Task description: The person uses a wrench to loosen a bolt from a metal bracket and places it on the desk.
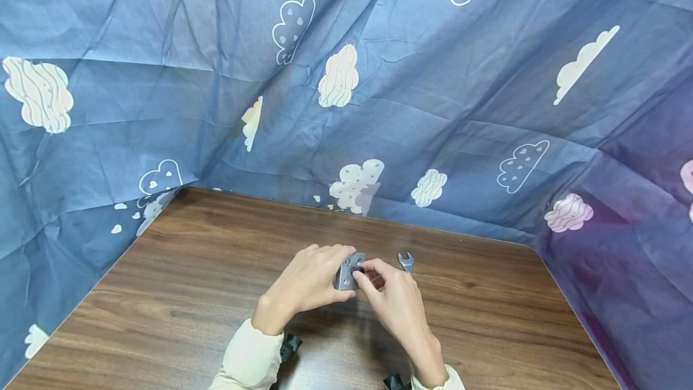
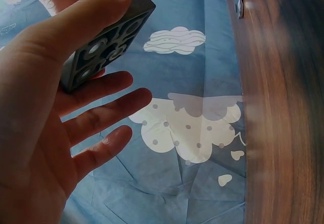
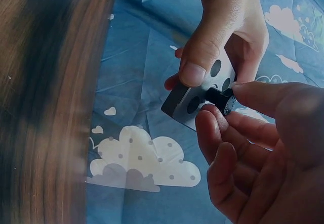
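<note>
Raised over the table, my left hand (image 1: 308, 277) grips a small grey metal block (image 1: 344, 278) by its edges, thumb on one side and fingers on the other. Several round holes go through the block, with wider recesses showing on the face in the left wrist view. My right hand (image 1: 399, 301) is close on the right, pinching a black bolt (image 3: 221, 100) between thumb and fingertip. The bolt's shank meets the block's face near its middle, among the holes, and its head points out toward the right hand. How deep it sits in the block I cannot tell.
An open-end wrench (image 1: 406, 262) lies on the wooden table (image 1: 178, 281) just beyond the right hand. Blue cloth (image 1: 400, 131) with white clouds hangs behind the table and along its sides. Black wrist-worn devices (image 1: 289, 346) show below the sleeves.
</note>
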Available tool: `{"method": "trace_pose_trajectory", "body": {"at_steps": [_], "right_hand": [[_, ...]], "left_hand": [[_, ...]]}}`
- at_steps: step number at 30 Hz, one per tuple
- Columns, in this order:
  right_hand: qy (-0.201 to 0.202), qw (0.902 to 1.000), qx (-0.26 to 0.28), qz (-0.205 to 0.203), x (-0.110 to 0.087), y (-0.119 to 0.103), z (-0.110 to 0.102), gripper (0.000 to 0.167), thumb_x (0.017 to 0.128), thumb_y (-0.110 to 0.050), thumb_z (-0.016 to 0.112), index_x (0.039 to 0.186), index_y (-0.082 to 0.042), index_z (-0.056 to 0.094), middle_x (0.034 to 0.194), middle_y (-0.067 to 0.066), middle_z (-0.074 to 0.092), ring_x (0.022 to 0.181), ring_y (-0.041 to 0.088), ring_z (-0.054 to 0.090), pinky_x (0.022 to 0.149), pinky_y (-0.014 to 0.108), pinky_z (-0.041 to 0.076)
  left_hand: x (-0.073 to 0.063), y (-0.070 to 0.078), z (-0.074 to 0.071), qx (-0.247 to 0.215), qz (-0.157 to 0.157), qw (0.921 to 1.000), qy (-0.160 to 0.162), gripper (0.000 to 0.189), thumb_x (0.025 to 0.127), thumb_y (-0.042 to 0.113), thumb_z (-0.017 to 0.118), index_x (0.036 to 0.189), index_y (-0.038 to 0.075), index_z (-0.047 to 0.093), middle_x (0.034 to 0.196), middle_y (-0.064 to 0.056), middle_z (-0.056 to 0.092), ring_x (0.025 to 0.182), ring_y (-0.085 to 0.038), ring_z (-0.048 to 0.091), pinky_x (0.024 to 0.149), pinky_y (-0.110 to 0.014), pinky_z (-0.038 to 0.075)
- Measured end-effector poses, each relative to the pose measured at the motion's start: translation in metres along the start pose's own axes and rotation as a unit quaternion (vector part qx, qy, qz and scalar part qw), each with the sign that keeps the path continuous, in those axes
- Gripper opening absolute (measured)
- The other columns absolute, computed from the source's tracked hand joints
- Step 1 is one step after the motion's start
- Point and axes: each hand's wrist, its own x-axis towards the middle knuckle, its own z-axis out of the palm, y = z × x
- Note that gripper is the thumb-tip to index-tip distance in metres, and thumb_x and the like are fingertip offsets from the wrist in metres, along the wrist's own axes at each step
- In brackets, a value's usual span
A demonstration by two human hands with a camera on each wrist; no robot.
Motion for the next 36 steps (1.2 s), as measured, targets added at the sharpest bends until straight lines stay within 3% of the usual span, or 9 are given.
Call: {"method": "trace_pose_trajectory", "body": {"at_steps": [14,28,36], "right_hand": [[0.001,0.9994,0.01,-0.034,0.0003,-0.0004,-0.0004,0.016,0.084,-0.015,0.077,0.1,-0.013,0.073,0.081,-0.006,0.069,0.07,0.004,0.065,0.064,0.023,0.055],[-0.003,0.9996,0.007,-0.028,-0.0017,-0.0008,-0.0011,0.023,0.082,-0.01,0.079,0.103,-0.018,0.073,0.094,-0.008,0.07,0.072,0.005,0.068,0.064,0.027,0.055],[-0.007,0.9997,0.015,-0.016,-0.0008,-0.0014,-0.0013,0.034,0.084,-0.022,0.079,0.116,-0.017,0.069,0.095,-0.006,0.068,0.07,0.003,0.064,0.063,0.025,0.053]], "left_hand": [[-0.0001,-0.0001,-0.0012,-0.003,0.002,1.0,0.004,0.069,0.075,0.053,0.078,0.129,0.014,0.058,0.115,0.003,0.069,0.095,-0.012,0.067,0.083,-0.032,0.051],[-0.0009,-0.0002,-0.0006,-0.005,0.0,1.0,0.003,0.069,0.076,0.052,0.077,0.129,0.013,0.057,0.116,0.002,0.068,0.096,-0.013,0.067,0.084,-0.032,0.051],[-0.0005,-0.0005,-0.0008,-0.006,0.002,0.9999,0.008,0.067,0.075,0.05,0.078,0.127,0.013,0.058,0.112,0.003,0.068,0.093,-0.012,0.067,0.082,-0.032,0.051]]}}
